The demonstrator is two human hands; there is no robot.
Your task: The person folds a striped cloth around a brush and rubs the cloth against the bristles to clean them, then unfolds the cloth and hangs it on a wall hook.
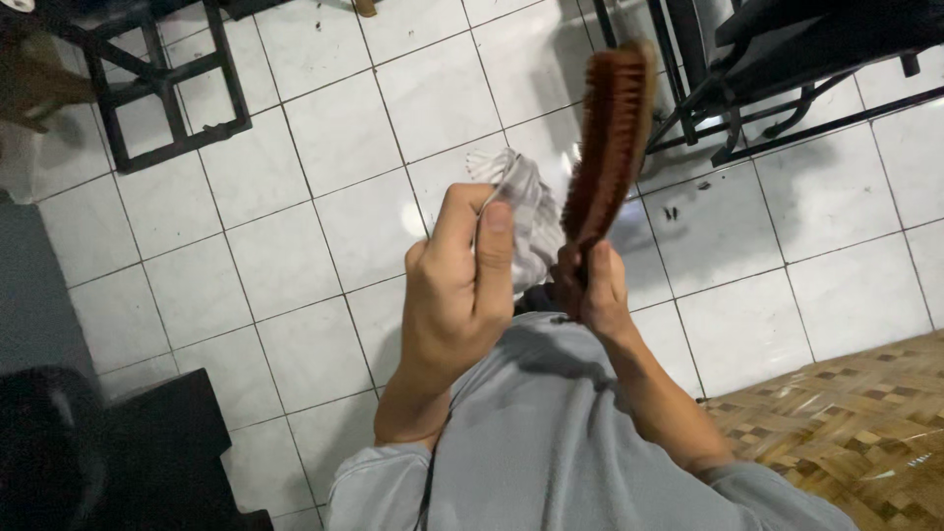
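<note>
In the head view, the left hand (pixel 457 295) is closed around a crumpled white cloth (pixel 531 211), thumb pressed along its front, with the cloth bunching out above and to the right of the fist. The right hand (pixel 595 285) grips the lower end of a brown brush (pixel 612 138), which stands nearly upright with its bristles facing left toward the cloth. Cloth and brush touch or almost touch just above the two hands. Below the hands lie the person's grey sleeves (pixel 551 433). Behind the hands is a white tiled floor (pixel 295 246). A black metal frame (pixel 167 88) stands far up-left of the left hand, black furniture legs (pixel 767 88) up-right of the brush, and a woven mat (pixel 855 423) lies down-right of the right hand.
</note>
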